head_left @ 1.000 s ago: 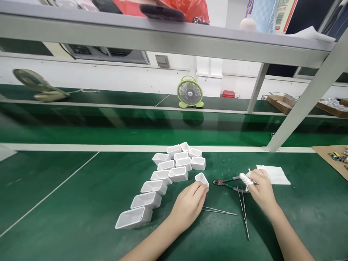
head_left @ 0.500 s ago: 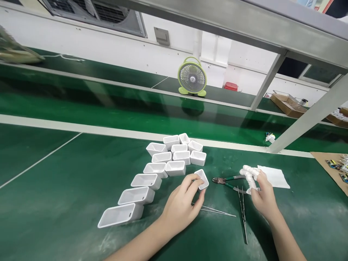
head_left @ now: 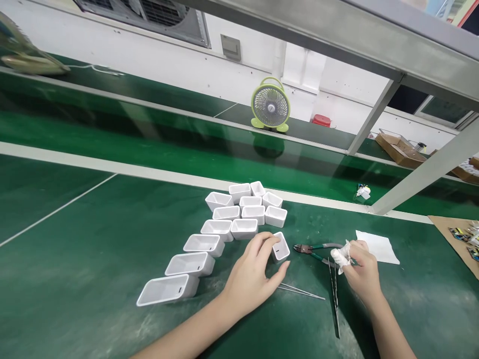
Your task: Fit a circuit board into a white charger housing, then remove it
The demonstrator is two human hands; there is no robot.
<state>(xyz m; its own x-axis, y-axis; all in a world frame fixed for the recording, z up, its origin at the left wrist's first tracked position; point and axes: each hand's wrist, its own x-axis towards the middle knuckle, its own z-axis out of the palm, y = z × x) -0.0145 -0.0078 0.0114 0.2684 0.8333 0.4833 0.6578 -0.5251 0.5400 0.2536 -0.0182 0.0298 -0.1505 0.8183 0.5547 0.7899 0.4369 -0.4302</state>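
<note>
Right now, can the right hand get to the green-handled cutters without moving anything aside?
Probably yes. The right hand lies right beside the cutters, with only bare green mat between, though its fingers already hold a white wad.

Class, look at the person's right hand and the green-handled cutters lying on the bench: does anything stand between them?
Nothing visible does. The right hand, holding a white wad in its fingers, sits right beside the cutters, with only bare green bench around. The tweezers lie nearer the camera, not between.
</note>
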